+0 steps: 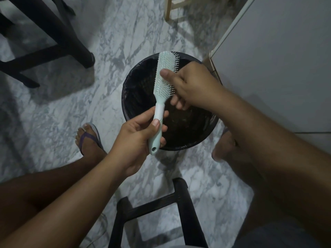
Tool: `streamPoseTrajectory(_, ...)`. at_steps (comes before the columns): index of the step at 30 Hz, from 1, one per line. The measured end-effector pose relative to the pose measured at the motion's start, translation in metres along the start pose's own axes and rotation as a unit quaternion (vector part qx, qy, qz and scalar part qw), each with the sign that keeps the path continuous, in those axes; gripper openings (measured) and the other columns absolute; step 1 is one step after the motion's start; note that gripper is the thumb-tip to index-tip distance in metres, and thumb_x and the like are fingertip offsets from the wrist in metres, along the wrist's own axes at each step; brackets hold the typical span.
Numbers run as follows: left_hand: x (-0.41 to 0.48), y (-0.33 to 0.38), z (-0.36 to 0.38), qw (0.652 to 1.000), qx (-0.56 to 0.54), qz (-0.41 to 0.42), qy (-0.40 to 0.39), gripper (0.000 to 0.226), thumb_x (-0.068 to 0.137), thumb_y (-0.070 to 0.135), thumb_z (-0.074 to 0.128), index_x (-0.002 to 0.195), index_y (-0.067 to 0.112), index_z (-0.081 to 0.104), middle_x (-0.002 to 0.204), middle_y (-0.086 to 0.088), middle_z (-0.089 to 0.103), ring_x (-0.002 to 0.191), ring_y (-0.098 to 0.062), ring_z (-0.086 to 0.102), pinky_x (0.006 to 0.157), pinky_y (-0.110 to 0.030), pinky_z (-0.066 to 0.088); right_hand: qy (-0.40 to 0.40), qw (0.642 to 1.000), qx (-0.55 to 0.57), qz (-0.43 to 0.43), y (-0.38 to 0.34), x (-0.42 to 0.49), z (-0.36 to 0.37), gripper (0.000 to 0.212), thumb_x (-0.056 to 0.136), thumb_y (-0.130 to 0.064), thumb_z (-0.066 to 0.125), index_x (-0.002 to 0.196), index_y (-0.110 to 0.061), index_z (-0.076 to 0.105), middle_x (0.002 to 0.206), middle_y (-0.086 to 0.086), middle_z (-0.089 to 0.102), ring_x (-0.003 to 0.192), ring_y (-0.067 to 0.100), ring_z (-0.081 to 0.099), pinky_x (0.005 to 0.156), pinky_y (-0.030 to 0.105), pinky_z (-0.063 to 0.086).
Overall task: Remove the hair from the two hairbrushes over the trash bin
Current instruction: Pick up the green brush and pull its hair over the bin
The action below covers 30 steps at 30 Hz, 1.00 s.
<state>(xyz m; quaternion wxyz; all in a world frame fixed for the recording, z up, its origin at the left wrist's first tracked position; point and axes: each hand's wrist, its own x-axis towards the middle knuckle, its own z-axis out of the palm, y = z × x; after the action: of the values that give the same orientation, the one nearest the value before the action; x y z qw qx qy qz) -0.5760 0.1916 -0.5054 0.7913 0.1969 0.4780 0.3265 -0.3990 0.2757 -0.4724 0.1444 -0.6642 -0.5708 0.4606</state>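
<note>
A pale mint hairbrush [163, 81] with a white collar is held upright over the round black trash bin [136, 90], which has a dark liner. My left hand [141, 138] grips the brush's handle near its lower end. My right hand [189, 86] is at the bristle head, thumb lying across the bristles and fingers curled beside them. Whether hair is pinched in the fingers cannot be made out. Only one brush is in view.
The floor is grey-white marble. A black stool frame [53, 42] stands at the upper left, another black stool [157, 212] between my knees at the bottom. A white cabinet or wall [277, 59] rises on the right. My feet in sandals [89, 138] flank the bin.
</note>
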Motion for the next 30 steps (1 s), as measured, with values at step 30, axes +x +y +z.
streamPoseTrajectory(30, 0.003, 0.005, -0.005, 1.0, 0.004, -0.024, 0.0, 0.043, 0.102, 0.003, 0.046, 0.14, 0.02, 0.056, 0.129, -0.004, 0.07, 0.082, -0.013, 0.058, 0.059, -0.025, 0.048, 0.173, 0.983, 0.025, -0.05, 0.012, 0.014, -0.025, 0.038, 0.099, -0.035, 0.059, 0.077, -0.007, 0.072, 0.055, 0.002, 0.069, 0.042, 0.014, 0.065, 0.049, 0.031, 0.058)
